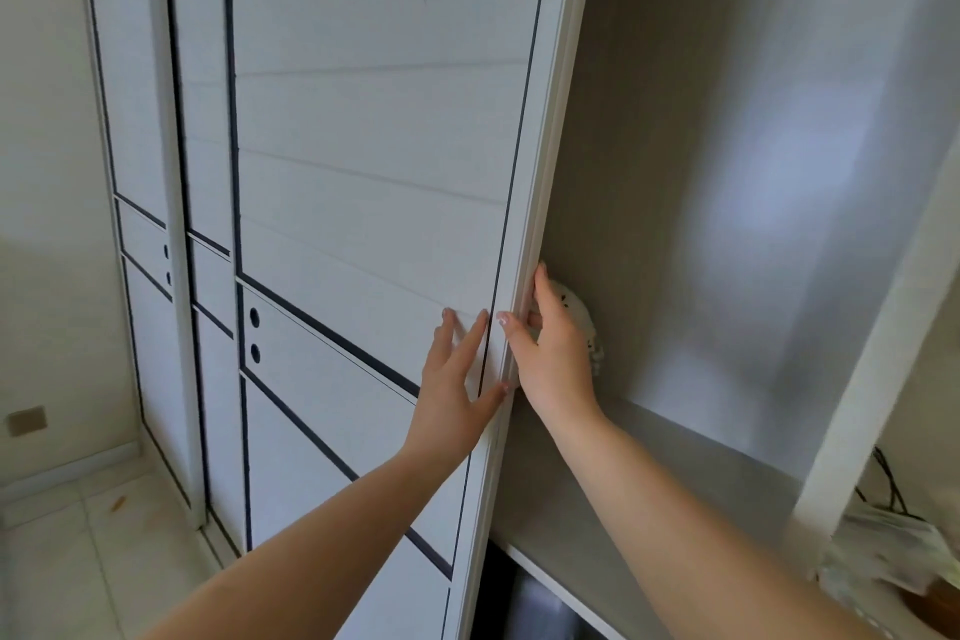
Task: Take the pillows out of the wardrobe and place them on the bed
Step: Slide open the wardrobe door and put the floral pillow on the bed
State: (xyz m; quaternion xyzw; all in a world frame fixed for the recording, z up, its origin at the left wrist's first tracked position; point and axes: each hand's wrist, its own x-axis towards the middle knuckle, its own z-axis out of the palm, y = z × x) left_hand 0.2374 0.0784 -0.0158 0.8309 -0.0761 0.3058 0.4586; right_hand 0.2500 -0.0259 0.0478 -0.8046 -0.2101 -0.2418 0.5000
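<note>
A white sliding wardrobe door [374,161] with thin dark lines fills the middle of the view. My left hand [457,379] lies flat on its face, fingers spread, thumb at the door's edge. My right hand [550,353] wraps around that same edge from the inside. Behind the right hand, a white pillow with small dark spots [584,322] peeks out on the grey shelf [675,473]; most of it is hidden by the door and hand. The bed is out of view.
Two more white door panels [150,120] stand to the left, by a tiled floor [78,561]. A white upright divider [883,379] bounds the open compartment on the right; beyond it lie a crumpled plastic bag [893,556] and dark cables [888,483].
</note>
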